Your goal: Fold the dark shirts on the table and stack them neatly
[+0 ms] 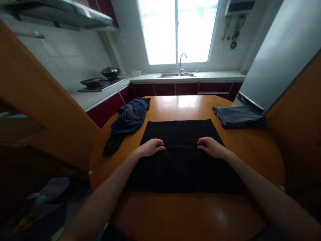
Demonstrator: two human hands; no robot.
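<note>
A black cloth garment (180, 170) lies spread in a wide, flat shape on the wooden table (180, 110); its exact kind does not show. Across its middle runs a raised edge or fold. My left hand (152, 147) pinches that edge on the left, thumb and fingers pressed together. On the right, my right hand (210, 146) grips the same edge in a similar pinch. Both hands are level with each other, and a stretch of black cloth lies between them.
A crumpled dark blue garment (132, 115) lies at the table's left. Folded grey-blue cloths (238, 115) are stacked at the right, near a fridge (278, 50). Beyond the table are a sink (169, 75) and a stove with a lidded pan (110, 72).
</note>
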